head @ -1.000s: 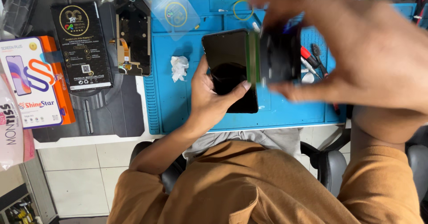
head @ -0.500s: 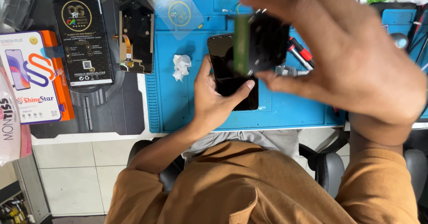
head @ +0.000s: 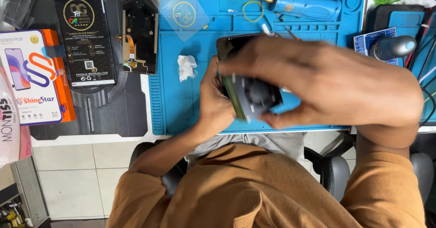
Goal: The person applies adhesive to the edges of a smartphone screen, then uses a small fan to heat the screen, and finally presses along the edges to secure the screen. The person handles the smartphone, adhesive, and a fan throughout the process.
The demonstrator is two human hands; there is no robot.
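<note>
My left hand [head: 214, 101] holds a black smartphone [head: 228, 44] by its left edge, above the blue work mat [head: 177, 112]. Only the phone's top left corner shows. My right hand [head: 334, 82] lies across the phone and grips a dark block-like tool with a green edge [head: 252, 97], held over the phone's lower part. Whether the tool touches the screen is blurred. A crumpled white tissue [head: 186, 67] lies on the mat just left of my left hand.
A detached phone screen with a flex cable [head: 141, 33] and a black box [head: 86, 42] lie on a dark mat at the left, beside a white and orange box [head: 32, 79]. A clear film [head: 180, 11], a yellow ring [head: 253, 11] and a blue electric screwdriver [head: 309, 5] lie at the back.
My right hand has come down and to the left with the dark tool, from above the phone's right side to across its lower part. My left hand keeps hold of the phone.
</note>
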